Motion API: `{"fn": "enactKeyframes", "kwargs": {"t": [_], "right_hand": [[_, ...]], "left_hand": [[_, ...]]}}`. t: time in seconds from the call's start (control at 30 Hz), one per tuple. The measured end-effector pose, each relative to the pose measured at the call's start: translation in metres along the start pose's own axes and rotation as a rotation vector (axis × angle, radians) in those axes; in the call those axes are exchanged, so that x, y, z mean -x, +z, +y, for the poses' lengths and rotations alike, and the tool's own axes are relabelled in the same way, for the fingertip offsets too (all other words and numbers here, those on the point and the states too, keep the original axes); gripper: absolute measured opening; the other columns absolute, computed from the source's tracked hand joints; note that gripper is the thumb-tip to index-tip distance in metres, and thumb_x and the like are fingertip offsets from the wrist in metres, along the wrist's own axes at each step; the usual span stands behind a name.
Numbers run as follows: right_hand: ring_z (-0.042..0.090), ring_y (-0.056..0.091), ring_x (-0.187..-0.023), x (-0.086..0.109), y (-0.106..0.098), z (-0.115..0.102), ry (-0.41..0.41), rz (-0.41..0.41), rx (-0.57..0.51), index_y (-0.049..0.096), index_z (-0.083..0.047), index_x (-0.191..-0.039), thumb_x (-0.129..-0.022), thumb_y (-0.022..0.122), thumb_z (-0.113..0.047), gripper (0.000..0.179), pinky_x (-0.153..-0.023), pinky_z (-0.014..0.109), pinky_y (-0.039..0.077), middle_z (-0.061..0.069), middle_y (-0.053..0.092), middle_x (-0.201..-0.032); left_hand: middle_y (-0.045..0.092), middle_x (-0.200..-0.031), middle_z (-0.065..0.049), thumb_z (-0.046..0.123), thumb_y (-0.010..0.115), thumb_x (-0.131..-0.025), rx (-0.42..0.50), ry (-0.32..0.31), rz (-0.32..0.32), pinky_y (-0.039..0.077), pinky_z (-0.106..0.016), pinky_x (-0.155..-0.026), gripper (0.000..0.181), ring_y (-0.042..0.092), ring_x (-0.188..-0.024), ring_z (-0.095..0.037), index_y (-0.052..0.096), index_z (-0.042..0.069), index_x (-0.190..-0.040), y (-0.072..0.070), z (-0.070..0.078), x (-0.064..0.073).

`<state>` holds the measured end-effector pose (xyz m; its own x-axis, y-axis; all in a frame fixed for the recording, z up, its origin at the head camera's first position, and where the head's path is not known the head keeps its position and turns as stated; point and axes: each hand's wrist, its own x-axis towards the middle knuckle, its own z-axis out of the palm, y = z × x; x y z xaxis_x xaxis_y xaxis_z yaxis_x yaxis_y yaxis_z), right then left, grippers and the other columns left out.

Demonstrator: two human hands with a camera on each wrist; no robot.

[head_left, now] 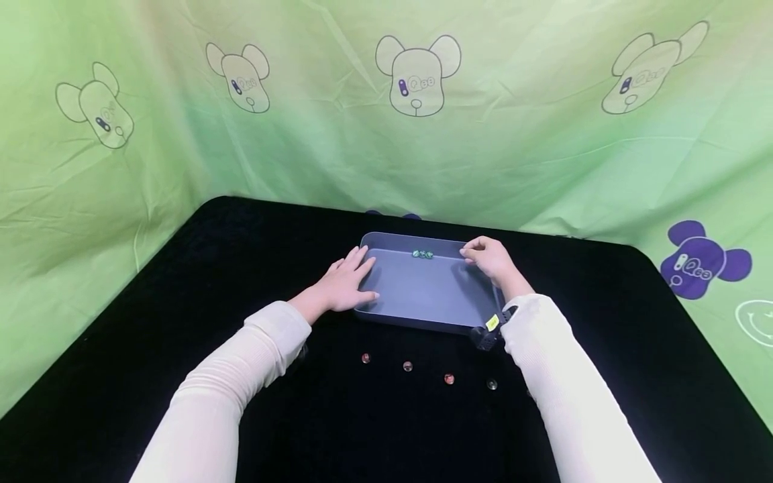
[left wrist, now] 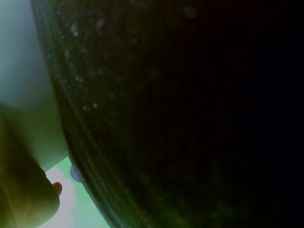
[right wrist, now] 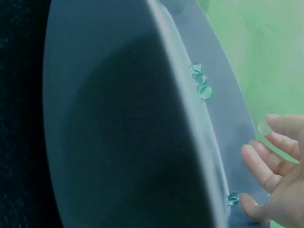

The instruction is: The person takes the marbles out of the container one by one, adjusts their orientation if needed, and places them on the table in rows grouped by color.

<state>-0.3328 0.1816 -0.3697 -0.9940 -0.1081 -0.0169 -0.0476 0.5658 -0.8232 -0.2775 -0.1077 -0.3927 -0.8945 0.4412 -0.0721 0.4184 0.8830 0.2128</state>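
Splayed fingers of my left hand point(head_left: 344, 285) rest over the left rim of a shallow grey tray point(head_left: 429, 292). Toward the tray's far right corner, my right hand point(head_left: 492, 258) has its thumb and forefinger brought together. Between these tips the right wrist view shows a small pale translucent marble point(right wrist: 264, 128). Three green marbles point(head_left: 423, 254) sit side by side against the tray's far wall. One more green marble point(right wrist: 232, 198) lies along that wall, below the lower fingers in the right wrist view; the hand hides it from the head view.
On the black tablecloth point(head_left: 386, 429) in front of the tray is a spaced row of marbles, among them a reddish marble point(head_left: 449, 379) and a clear marble point(head_left: 492, 384). Behind the table hangs a green printed curtain point(head_left: 338, 147). Dark cloth fills most of the left wrist view.
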Motion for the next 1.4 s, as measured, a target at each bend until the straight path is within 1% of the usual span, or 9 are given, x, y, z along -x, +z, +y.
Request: {"fn": "enactKeyframes", "kwargs": {"t": [0.17, 0.3, 0.47, 0.57, 0.77, 0.97, 1.17, 1.4], "right_hand": [[0.037, 0.052, -0.095, 0.006, -0.004, -0.005, -0.019, -0.006, -0.044, 0.049, 0.009, -0.100, -0.085, 0.051, -0.009, 0.023, -0.082, 0.040, 0.039, 0.020, 0.050, -0.100], [0.036, 0.051, -0.095, 0.011, -0.007, -0.010, -0.027, -0.006, -0.078, 0.048, 0.010, -0.100, -0.085, 0.051, -0.008, 0.024, -0.085, 0.043, 0.037, 0.020, 0.050, -0.100], [0.036, 0.051, -0.095, 0.017, -0.008, -0.019, -0.058, -0.010, -0.097, 0.049, 0.009, -0.100, -0.085, 0.053, -0.010, 0.025, -0.084, 0.042, 0.038, 0.015, 0.052, -0.096], [0.035, 0.052, -0.093, 0.021, -0.008, -0.025, -0.077, -0.015, -0.089, 0.050, 0.008, -0.100, -0.085, 0.054, -0.011, 0.024, -0.084, 0.042, 0.038, 0.013, 0.053, -0.094], [0.021, 0.054, -0.085, 0.031, -0.008, -0.036, -0.112, -0.042, -0.065, 0.052, 0.005, -0.100, -0.084, 0.055, -0.013, 0.024, -0.083, 0.039, 0.038, 0.011, 0.054, -0.092], [0.022, 0.054, -0.086, 0.042, -0.007, -0.047, -0.178, -0.071, -0.059, 0.053, 0.004, -0.099, -0.084, 0.056, -0.015, 0.025, -0.081, 0.039, 0.039, 0.012, 0.055, -0.091], [0.012, 0.052, -0.082, 0.055, -0.005, -0.055, -0.224, -0.077, -0.042, 0.055, 0.002, -0.098, -0.083, 0.058, -0.018, 0.026, -0.076, 0.030, 0.039, 0.008, 0.057, -0.091], [0.016, 0.051, -0.086, 0.070, -0.002, -0.061, -0.246, -0.113, -0.035, 0.055, 0.000, -0.099, -0.083, 0.057, -0.019, 0.024, -0.076, 0.031, 0.038, 0.011, 0.057, -0.096]], "left_hand": [[-0.001, -0.144, -0.008, 0.051, 0.043, -0.083, -0.005, -0.004, -0.005, 0.009, -0.042, -0.100, 0.073, -0.006, -0.129, -0.020, 0.016, 0.013, -0.139, -0.001, 0.001, 0.001], [-0.001, -0.144, -0.008, 0.051, 0.043, -0.083, -0.003, 0.000, -0.007, 0.009, -0.043, -0.100, 0.073, -0.006, -0.129, -0.021, 0.016, 0.012, -0.139, -0.001, 0.001, 0.001], [-0.002, -0.144, -0.007, 0.051, 0.042, -0.083, -0.003, 0.001, -0.010, 0.009, -0.042, -0.100, 0.073, -0.006, -0.129, -0.020, 0.016, 0.012, -0.139, -0.002, 0.002, 0.001], [-0.002, -0.144, -0.008, 0.050, 0.043, -0.083, 0.000, 0.001, -0.008, 0.009, -0.042, -0.100, 0.073, -0.007, -0.129, -0.020, 0.017, 0.011, -0.139, -0.003, 0.002, 0.002], [-0.002, -0.144, -0.008, 0.050, 0.042, -0.084, 0.003, 0.002, -0.016, 0.009, -0.042, -0.100, 0.072, -0.007, -0.129, -0.021, 0.016, 0.011, -0.139, -0.003, 0.003, 0.002], [-0.002, -0.144, -0.008, 0.050, 0.043, -0.083, 0.006, 0.009, -0.009, 0.009, -0.042, -0.100, 0.073, -0.007, -0.129, -0.021, 0.016, 0.011, -0.139, -0.003, 0.002, 0.002], [-0.003, -0.144, -0.009, 0.050, 0.042, -0.083, 0.005, 0.014, -0.011, 0.009, -0.042, -0.100, 0.073, -0.008, -0.129, -0.021, 0.016, 0.010, -0.139, -0.002, 0.002, 0.001], [-0.003, -0.144, -0.008, 0.051, 0.042, -0.083, 0.000, 0.009, -0.011, 0.010, -0.042, -0.100, 0.073, -0.007, -0.129, -0.021, 0.016, 0.011, -0.139, -0.001, 0.002, 0.000]]}}
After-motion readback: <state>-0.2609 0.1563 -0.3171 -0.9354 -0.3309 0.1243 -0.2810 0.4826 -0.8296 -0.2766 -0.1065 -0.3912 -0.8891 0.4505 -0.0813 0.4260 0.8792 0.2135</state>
